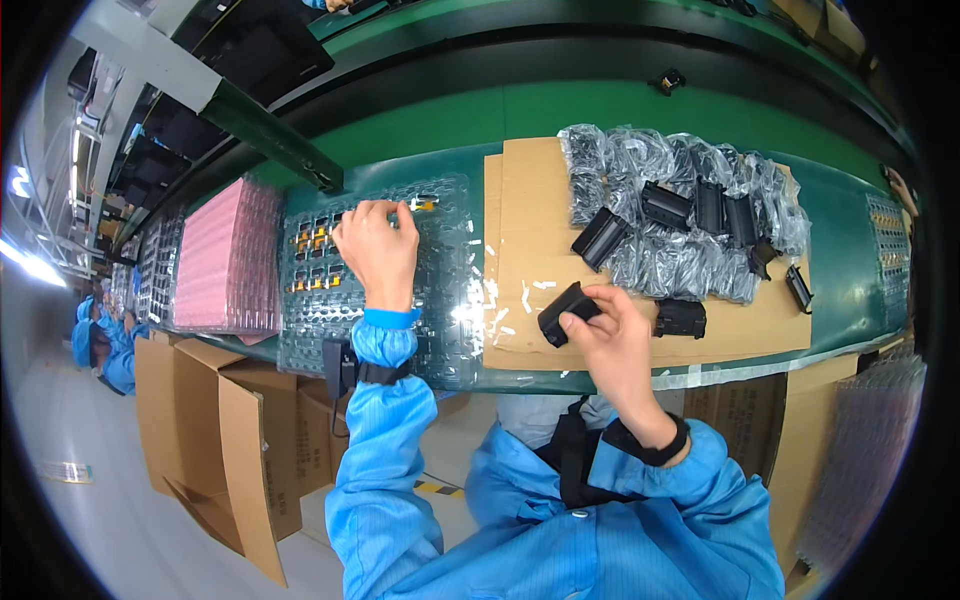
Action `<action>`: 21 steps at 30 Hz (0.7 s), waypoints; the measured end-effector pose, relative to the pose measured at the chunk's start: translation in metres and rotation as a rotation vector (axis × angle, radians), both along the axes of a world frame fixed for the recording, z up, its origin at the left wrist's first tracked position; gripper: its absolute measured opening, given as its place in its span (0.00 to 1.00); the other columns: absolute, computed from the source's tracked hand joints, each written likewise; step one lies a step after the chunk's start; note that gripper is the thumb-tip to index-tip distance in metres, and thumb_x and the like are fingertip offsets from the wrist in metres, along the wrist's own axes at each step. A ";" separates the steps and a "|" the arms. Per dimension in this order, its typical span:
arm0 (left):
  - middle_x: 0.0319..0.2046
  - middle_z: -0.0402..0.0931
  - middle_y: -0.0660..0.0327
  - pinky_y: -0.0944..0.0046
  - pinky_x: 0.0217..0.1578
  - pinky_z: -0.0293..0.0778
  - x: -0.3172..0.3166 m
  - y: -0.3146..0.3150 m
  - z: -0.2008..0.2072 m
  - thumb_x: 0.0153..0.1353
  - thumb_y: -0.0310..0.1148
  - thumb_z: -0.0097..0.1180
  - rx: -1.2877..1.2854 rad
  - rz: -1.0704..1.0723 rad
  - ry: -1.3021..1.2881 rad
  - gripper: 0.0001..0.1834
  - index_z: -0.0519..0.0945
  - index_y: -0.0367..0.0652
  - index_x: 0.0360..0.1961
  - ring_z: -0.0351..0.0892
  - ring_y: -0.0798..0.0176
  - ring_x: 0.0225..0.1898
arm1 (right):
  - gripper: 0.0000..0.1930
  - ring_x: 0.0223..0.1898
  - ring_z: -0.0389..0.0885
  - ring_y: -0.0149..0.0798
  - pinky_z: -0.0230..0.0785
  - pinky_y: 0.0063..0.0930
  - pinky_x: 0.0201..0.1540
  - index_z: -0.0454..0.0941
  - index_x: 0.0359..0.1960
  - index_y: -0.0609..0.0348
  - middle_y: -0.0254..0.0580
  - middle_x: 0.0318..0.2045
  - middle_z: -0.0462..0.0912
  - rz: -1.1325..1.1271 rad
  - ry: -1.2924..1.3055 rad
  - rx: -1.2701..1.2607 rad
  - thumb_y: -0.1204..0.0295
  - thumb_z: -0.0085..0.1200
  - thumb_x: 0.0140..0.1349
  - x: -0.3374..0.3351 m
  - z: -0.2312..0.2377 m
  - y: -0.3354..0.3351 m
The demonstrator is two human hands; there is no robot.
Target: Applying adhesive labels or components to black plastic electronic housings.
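My right hand grips a black plastic housing between thumb and fingers, tilted above the cardboard sheet. Over a clear plastic tray to the left, my left hand reaches down with its fingers curled together. Its fingertips are partly hidden, and what they pinch, if anything, cannot be made out. Small black parts with orange strips lie in the tray's pockets beside that hand. Another black housing lies on the cardboard just right of my right hand.
Bagged parts cover the cardboard's right half, with several loose black housings on and around them. White scraps litter its left edge. A stack of pink-and-clear trays stands at left, near a green post. Below is an open carton.
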State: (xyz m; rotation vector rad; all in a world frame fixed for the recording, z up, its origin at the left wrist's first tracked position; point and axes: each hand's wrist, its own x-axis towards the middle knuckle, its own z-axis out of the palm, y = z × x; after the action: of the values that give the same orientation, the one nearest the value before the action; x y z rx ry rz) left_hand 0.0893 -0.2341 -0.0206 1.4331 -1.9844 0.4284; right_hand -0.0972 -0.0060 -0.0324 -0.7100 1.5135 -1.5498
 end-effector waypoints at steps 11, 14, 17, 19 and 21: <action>0.37 0.84 0.63 0.53 0.50 0.70 0.000 0.114 0.066 0.53 0.25 0.70 -0.502 -0.450 -0.112 0.06 0.85 0.43 0.33 0.80 0.55 0.45 | 0.24 0.37 0.85 0.44 0.76 0.32 0.41 0.77 0.48 0.73 0.52 0.36 0.84 0.637 -1.038 0.107 0.58 0.40 0.76 -0.005 0.027 -0.014; 0.39 0.81 0.69 0.54 0.53 0.68 0.016 0.143 0.064 0.58 0.36 0.66 -0.620 -0.656 -0.132 0.04 0.83 0.54 0.34 0.75 0.60 0.48 | 0.27 0.34 0.85 0.43 0.78 0.32 0.36 0.76 0.48 0.74 0.54 0.35 0.84 0.877 -1.266 -0.031 0.55 0.38 0.76 0.006 0.029 -0.010; 0.38 0.78 0.77 0.58 0.56 0.64 0.010 0.142 0.052 0.62 0.45 0.62 -0.787 -0.772 -0.039 0.05 0.81 0.64 0.37 0.72 0.68 0.50 | 0.23 0.29 0.86 0.43 0.76 0.27 0.28 0.78 0.43 0.70 0.50 0.31 0.84 0.957 -1.103 -0.103 0.56 0.45 0.75 0.005 0.046 0.003; 0.39 0.78 0.78 0.58 0.56 0.64 0.007 0.143 0.045 0.62 0.46 0.62 -0.874 -0.818 0.085 0.06 0.81 0.64 0.38 0.72 0.69 0.49 | 0.21 0.25 0.85 0.39 0.74 0.25 0.25 0.79 0.42 0.69 0.48 0.30 0.84 0.988 -1.044 -0.092 0.58 0.48 0.74 0.000 0.056 0.012; 0.41 0.78 0.76 0.57 0.56 0.65 0.008 0.148 0.041 0.63 0.48 0.61 -0.852 -0.835 0.083 0.07 0.80 0.62 0.38 0.72 0.66 0.51 | 0.16 0.25 0.85 0.36 0.74 0.24 0.24 0.80 0.42 0.67 0.46 0.30 0.85 0.923 -0.819 -0.129 0.63 0.50 0.74 -0.005 0.063 0.023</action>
State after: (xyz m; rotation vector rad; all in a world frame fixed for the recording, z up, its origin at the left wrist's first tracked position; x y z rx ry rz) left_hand 0.0976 -0.0864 0.0204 0.0730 -1.7802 0.6776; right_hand -0.1019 0.0168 0.0301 -0.5947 0.3633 -0.9938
